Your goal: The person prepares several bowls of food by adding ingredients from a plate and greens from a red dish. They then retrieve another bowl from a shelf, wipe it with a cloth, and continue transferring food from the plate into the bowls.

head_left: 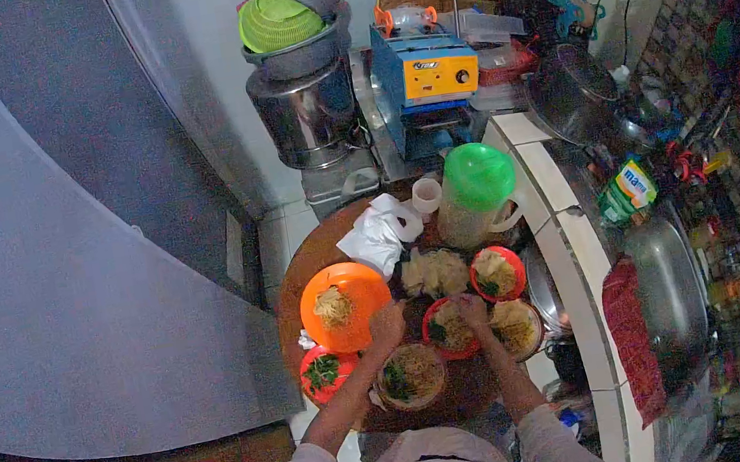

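Note:
My left hand (388, 323) is at the right edge of an orange plate (313, 308), which bears a small heap of pale shredded food (334, 307). Its fingers look curled together; what they hold, if anything, is too small to tell. Over the right side of a red bowl (441, 350) with noodles and greens is my right hand (472, 309), fingers drawn together, their contents hidden. Nearest me stands a larger bowl of noodles and greens (411, 378). A red bowl of noodles (497, 274) and another filled bowl (516, 329) are to the right.
Pale food in a clear bag or tray (434, 272) lies behind the bowls. Beyond it are a pitcher with a green lid (479, 174), a white cup (427, 195) and a white plastic bag (375, 238). Green leaves (322, 372) fill a red dish at left. A tiled counter edge (573, 244) borders the right.

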Demonstrator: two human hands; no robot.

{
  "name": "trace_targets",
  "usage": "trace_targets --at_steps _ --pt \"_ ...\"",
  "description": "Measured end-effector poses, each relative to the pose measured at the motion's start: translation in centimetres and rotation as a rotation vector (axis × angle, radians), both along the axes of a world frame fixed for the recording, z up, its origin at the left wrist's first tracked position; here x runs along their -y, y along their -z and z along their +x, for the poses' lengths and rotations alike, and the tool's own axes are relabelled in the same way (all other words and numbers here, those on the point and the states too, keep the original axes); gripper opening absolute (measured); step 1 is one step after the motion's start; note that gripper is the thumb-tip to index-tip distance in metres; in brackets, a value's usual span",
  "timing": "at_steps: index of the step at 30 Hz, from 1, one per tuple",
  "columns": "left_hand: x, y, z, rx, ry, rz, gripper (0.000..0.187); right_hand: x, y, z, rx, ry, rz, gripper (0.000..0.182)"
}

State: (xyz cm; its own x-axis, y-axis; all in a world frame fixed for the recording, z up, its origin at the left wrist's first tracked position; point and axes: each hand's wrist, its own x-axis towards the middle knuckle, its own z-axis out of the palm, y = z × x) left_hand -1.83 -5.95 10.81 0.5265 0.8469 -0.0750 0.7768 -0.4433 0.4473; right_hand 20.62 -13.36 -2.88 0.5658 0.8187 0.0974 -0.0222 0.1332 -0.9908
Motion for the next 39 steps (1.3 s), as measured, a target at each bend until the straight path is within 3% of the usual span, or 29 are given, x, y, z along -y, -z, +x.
trace_targets --at_steps 2,3,5,9,11,12,14,15,17,20,23,26,29,32,35,39 --pt "0.3 0.6 -0.2 0.113 -0.025 0.054 0.020 0.8 -6.6 -0.1 0.529 -0.149 -0.298 0.032" --pt "0.6 -0.1 -0.5 0.110 -0.024 0.049 0.020 1.0 -7.6 -0.5 0.526 -0.150 -0.303 0.032" --pt "1.1 -2.7 -1.6 0.043 -0.011 0.166 0.020 1.6 -9.0 -1.0 0.115 -0.126 -0.418 0.030" --pt "2.6 -4.4 -5.4 0.095 0.131 0.270 0.019 4.0 -16.9 -2.8 0.285 -0.224 -0.368 0.031" --pt "4.1 -6.6 -7.0 0.058 0.129 0.113 0.019 5.1 -20.4 -3.7 0.202 -0.398 -0.483 0.032" --pt "5.0 -7.5 -7.5 0.055 0.131 0.112 0.019 5.3 -17.7 -3.0 0.198 -0.397 -0.483 0.032" --pt "6.8 -8.3 -8.5 -0.103 0.076 -0.117 0.017 5.7 -10.0 -1.0 0.684 -0.368 -0.425 0.029" --pt "7.7 -7.7 -8.9 -0.104 0.074 -0.117 0.017 6.0 -11.4 -1.5 0.683 -0.370 -0.424 0.029" --pt "9.3 -5.9 -9.4 -0.154 0.149 -0.151 0.017 6.1 -17.9 -3.5 1.043 -0.644 -0.582 0.026" --pt "11.2 -5.6 -9.4 -0.080 0.074 -0.150 0.018 5.4 -22.3 -6.4 1.098 -0.655 -0.789 0.025" --pt "12.3 -4.3 -10.2 0.133 0.045 -0.046 0.017 5.7 -17.5 -6.3 1.155 -0.488 -0.620 0.022" --pt "12.6 -4.9 -9.4 -0.043 0.010 -0.224 0.016 6.4 -19.2 -7.8 1.363 -0.360 -0.584 0.024" --pt "13.6 -7.6 -8.7 -0.072 0.042 -0.220 0.017 7.3 -22.2 -8.5 1.242 -0.480 -0.715 0.029" --pt "13.9 -8.7 -8.2 -0.125 0.082 -0.257 0.018 8.3 -24.3 -9.1 1.292 -0.393 -0.712 0.033" --pt "13.8 -4.3 -7.7 -0.127 0.070 -0.240 0.020 8.6 -24.0 -9.5 1.288 -0.309 -0.778 0.035" --pt "13.9 -4.0 -7.1 -0.040 0.124 -0.168 0.021 8.6 -19.4 -9.8 1.313 -0.199 -0.744 0.035"
